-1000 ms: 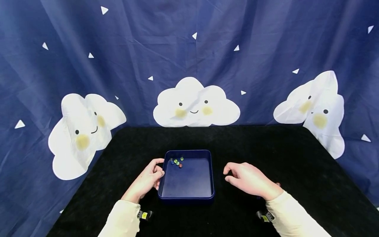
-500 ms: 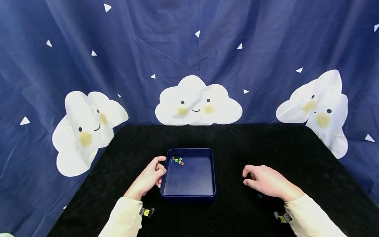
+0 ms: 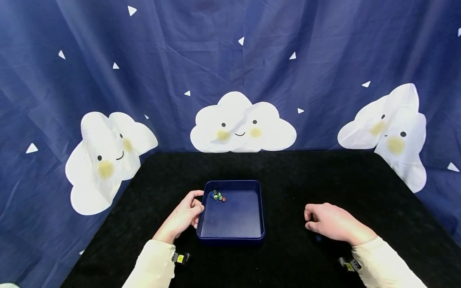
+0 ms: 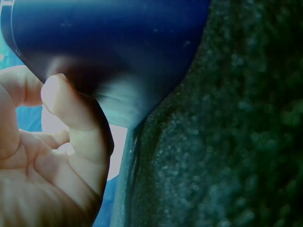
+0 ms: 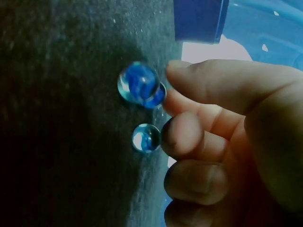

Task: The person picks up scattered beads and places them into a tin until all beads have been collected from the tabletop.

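Observation:
A shallow navy-blue square tray (image 3: 234, 236) stands in the middle of the black table. Several glass marbles, among them a green marble (image 3: 216, 197) and a reddish marble (image 3: 223, 199), cluster in its far left corner. My left hand (image 3: 181, 218) touches the tray's left wall from outside with thumb and bent index finger. To the right, my right hand (image 3: 336, 223) hovers low over the table, fingers loosely bent. Beside its fingertips in the right wrist view lie a larger-looking blue marble (image 5: 137, 82), a second blue marble (image 5: 155, 98) partly behind it, and a clear-blue marble (image 5: 146, 138).
Black velvety cloth (image 3: 284, 172) covers the table. Behind it hangs a blue curtain (image 3: 162, 80) printed with white clouds and triangles. Black cameras, such as the right wrist camera (image 3: 346, 264), sit below both wrists.
My right hand has moved right, away from the tray, and now sits by the loose blue marbles. A reddish marble seen near the right wrist earlier is out of sight. The left hand stays at the tray.

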Available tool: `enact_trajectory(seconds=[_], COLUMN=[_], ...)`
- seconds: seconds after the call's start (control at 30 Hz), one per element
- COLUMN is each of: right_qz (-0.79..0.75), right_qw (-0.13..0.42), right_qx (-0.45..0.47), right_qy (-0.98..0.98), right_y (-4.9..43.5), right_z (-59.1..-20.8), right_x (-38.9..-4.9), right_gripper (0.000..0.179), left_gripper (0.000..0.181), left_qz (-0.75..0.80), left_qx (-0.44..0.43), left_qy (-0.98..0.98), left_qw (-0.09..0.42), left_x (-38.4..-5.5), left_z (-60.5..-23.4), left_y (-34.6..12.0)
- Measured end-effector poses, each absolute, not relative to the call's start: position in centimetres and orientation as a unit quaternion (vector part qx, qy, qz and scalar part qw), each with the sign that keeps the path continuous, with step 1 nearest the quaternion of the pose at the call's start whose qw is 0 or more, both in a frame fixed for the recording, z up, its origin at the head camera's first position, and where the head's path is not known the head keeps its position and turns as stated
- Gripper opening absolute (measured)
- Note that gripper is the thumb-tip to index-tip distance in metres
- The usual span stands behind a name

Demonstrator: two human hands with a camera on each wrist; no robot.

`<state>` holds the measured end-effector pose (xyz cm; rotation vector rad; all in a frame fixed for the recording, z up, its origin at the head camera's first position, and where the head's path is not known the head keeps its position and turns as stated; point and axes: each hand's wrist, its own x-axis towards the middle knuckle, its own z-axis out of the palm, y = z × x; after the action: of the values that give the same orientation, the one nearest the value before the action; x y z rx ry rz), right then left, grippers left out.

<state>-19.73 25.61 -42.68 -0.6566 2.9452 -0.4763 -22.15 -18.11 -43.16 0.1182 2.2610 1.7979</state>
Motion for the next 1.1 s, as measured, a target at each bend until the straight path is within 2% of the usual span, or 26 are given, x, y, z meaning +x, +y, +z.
enact_trajectory(seconds=[0.1, 0.37, 0.7, 0.9, 1.1], right_qz=[-0.151, -0.166, -0.197, -0.182, -0.165], right_qw=[0.051, 0.076, 0.111, 0.112, 0.072], right_qx=[-0.212, -0.202, -0.217, -0.209, -0.23], right_qy=[0.964, 0.962, 0.95, 0.954, 0.956], right_y=[26.0, 27.1, 27.8, 27.6, 27.4], right_z=[-42.5, -41.9, -42.5, -42.7, -42.4], right_x=[-19.7, -19.8, -19.9, -19.9, -19.8], right_gripper=[0.02, 0.016, 0.016, 0.018, 0.016], left_gripper=[0.051, 0.05, 0.05, 0.051, 0.05], left_qz=[0.611, 0.611, 0.614, 0.612, 0.615], left_qx=[0.046, 0.041, 0.043, 0.039, 0.042], left_qy=[0.779, 0.782, 0.781, 0.783, 0.779], left_qw=[0.132, 0.117, 0.105, 0.108, 0.11], left_x=[-21.8, -22.8, -22.8, -22.7, -22.7], left_z=[-42.4, -44.5, -44.5, -44.4, -44.5], left_y=[-17.9, -18.5, -18.3, -18.3, -18.4])
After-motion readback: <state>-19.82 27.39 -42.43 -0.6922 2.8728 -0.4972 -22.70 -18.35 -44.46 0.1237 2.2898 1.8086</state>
